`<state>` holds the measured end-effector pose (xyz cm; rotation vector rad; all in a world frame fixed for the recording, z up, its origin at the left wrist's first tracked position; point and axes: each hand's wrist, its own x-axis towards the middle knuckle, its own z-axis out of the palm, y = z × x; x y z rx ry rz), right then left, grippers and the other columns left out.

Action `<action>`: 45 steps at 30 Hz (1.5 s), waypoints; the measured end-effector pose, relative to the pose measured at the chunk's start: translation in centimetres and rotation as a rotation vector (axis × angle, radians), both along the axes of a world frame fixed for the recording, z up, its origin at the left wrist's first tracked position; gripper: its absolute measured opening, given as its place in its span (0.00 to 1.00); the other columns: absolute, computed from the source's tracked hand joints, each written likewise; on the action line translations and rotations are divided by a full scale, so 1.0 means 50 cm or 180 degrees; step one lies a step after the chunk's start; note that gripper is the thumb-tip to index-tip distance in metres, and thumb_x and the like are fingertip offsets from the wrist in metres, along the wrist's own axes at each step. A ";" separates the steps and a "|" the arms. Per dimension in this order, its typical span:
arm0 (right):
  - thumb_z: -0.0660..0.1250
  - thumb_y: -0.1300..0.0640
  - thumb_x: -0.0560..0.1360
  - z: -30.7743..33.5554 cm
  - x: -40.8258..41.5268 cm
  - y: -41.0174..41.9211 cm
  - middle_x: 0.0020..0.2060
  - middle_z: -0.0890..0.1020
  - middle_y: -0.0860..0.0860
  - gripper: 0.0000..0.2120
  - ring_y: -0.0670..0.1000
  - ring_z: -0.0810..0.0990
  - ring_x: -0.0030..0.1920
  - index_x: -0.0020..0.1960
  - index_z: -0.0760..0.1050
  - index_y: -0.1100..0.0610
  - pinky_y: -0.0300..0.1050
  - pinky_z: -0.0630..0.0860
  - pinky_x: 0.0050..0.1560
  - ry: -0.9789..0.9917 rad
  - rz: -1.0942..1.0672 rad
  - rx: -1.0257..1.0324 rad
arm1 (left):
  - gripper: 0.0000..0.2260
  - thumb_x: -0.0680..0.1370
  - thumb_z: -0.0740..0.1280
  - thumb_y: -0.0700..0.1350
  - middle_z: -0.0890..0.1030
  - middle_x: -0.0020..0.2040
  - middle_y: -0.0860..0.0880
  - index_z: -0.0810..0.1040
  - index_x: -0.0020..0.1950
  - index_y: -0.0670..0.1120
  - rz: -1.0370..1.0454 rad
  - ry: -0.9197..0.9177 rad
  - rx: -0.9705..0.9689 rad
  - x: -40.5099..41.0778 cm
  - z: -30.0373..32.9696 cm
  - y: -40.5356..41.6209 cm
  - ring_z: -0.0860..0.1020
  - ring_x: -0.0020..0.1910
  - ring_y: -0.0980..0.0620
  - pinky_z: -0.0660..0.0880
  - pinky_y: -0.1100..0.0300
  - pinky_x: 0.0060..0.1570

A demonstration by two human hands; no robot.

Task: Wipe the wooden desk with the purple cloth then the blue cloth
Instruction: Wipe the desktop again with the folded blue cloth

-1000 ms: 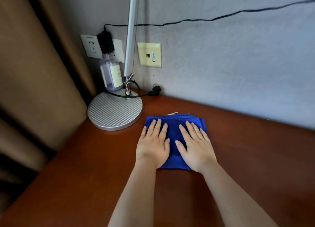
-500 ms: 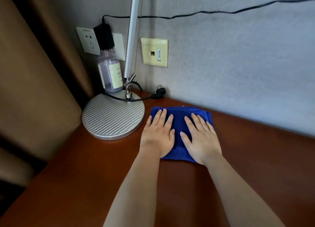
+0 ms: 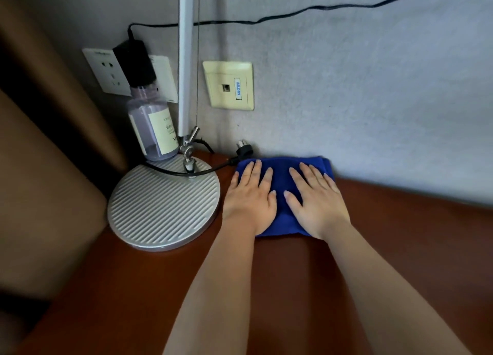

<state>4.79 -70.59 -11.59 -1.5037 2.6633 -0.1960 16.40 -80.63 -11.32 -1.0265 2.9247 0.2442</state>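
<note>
A folded blue cloth (image 3: pixel 280 172) lies on the reddish-brown wooden desk (image 3: pixel 416 237), its far edge up against the grey wall. Both my hands rest flat on it with fingers spread: my left hand (image 3: pixel 249 198) covers its left half, my right hand (image 3: pixel 318 204) its right half. Neither hand curls around the fabric; the palms press it down. Much of the cloth is hidden under my hands. No purple cloth is in view.
A round ribbed silver lamp base (image 3: pixel 162 206) sits just left of my left hand, its pole (image 3: pixel 185 61) rising up. A clear bottle (image 3: pixel 153 130) stands behind it. A loose black plug (image 3: pixel 244 149) and cord lie by the cloth's far left corner. A brown curtain (image 3: pixel 40 167) borders the desk's left side.
Both hands have slid the blue cloth away from me across the desk until it reached the wall. The cloth now lies beside the loose plug.
</note>
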 end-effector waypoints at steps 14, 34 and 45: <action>0.46 0.40 0.81 0.000 0.092 0.113 0.78 0.45 0.49 0.29 0.47 0.41 0.77 0.79 0.46 0.49 0.45 0.38 0.75 -0.0099 0.0094 -0.0046 | 0.25 0.84 0.44 0.53 0.40 0.80 0.48 0.42 0.79 0.49 0.0062 -0.0067 0.0017 0.090 0.001 0.104 0.37 0.77 0.51 0.39 0.52 0.76; 0.47 0.40 0.81 -0.007 0.006 0.018 0.78 0.48 0.48 0.29 0.47 0.42 0.77 0.79 0.48 0.49 0.45 0.39 0.75 -0.0099 -0.0207 -0.0142 | 0.25 0.84 0.44 0.53 0.40 0.80 0.48 0.42 0.79 0.50 -0.0304 -0.0094 -0.0077 -0.017 -0.003 -0.016 0.38 0.78 0.51 0.39 0.52 0.76; 0.46 0.40 0.81 -0.002 0.087 0.109 0.78 0.46 0.49 0.30 0.47 0.41 0.77 0.79 0.46 0.50 0.46 0.39 0.76 -0.0120 -0.0191 -0.0050 | 0.25 0.84 0.44 0.54 0.40 0.80 0.49 0.42 0.79 0.50 -0.0255 -0.0104 -0.0004 0.068 -0.002 0.075 0.38 0.77 0.52 0.39 0.52 0.76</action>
